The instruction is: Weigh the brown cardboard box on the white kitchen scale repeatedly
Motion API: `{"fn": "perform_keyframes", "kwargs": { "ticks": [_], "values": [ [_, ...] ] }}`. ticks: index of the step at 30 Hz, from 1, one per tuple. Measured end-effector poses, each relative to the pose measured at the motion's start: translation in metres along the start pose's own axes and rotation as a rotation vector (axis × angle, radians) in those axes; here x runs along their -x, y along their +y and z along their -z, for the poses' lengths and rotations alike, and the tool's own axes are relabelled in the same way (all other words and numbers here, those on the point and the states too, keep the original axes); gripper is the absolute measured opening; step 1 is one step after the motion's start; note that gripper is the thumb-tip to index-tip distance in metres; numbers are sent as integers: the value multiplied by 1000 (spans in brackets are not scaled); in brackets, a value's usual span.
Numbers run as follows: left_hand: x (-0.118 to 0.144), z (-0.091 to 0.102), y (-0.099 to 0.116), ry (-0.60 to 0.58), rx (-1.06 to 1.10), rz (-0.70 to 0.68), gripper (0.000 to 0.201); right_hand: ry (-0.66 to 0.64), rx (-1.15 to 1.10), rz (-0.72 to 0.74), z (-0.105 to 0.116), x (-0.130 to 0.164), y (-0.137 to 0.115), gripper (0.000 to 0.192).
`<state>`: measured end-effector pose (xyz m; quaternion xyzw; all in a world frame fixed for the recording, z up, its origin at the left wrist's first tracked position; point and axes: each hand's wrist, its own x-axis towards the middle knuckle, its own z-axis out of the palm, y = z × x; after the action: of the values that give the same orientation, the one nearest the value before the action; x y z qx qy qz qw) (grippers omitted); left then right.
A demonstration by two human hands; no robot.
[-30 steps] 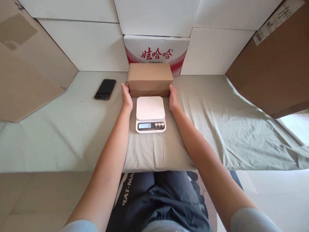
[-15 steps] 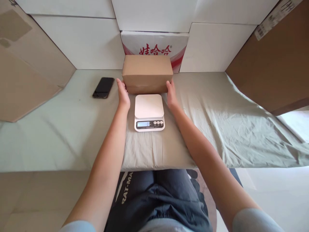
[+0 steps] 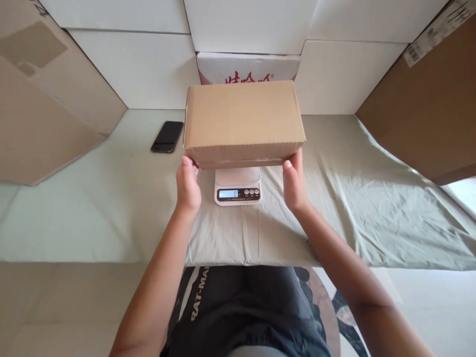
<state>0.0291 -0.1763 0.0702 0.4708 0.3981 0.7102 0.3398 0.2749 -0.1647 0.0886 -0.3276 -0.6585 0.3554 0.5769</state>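
Note:
A closed brown cardboard box point(image 3: 241, 114) is held up between both hands, above the back of a white kitchen scale point(image 3: 238, 194). My left hand point(image 3: 188, 183) grips the box's lower left corner, with the thumb on the near side. At the lower right corner my right hand point(image 3: 295, 181) does the same; the fingers of both hands are partly hidden under the box. The box covers most of the scale's weighing plate. The scale's lit display reads 0, with several round buttons beside it.
A black phone point(image 3: 167, 137) lies left of the box on the pale green cloth point(image 3: 111, 208). White panels point(image 3: 130, 69) and a box with red lettering point(image 3: 211, 67) stand behind. Large cardboard sheets point(image 3: 55, 109) flank the left and, similarly, a brown board point(image 3: 424, 109) the right.
The cardboard box has been raised off the cloth behind the scale and brought toward me, now hanging over the scale's plate. Both hands moved with it. The view shifted slightly.

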Motion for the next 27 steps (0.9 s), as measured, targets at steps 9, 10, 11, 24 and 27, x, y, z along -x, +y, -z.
{"fn": "perform_keyframes", "kwargs": {
  "ticks": [9, 10, 11, 24, 27],
  "values": [
    [8, 15, -19, -9, -24, 35, 72, 44, -94, -93, -13, 14, 22, 63],
    [8, 16, -20, -10, -25, 34, 71, 48, -99, -96, -13, 14, 23, 62],
    [9, 17, -21, -10, -27, 31, 71, 54, -105, -93, -13, 14, 24, 62],
    [13, 15, -23, 12, -74, 69, 76, 112, -125, -142, -15, 19, 26, 65],
    [13, 15, -23, 26, -83, 75, 77, 120, -109, -141, -14, 19, 27, 65]
  ]
}}
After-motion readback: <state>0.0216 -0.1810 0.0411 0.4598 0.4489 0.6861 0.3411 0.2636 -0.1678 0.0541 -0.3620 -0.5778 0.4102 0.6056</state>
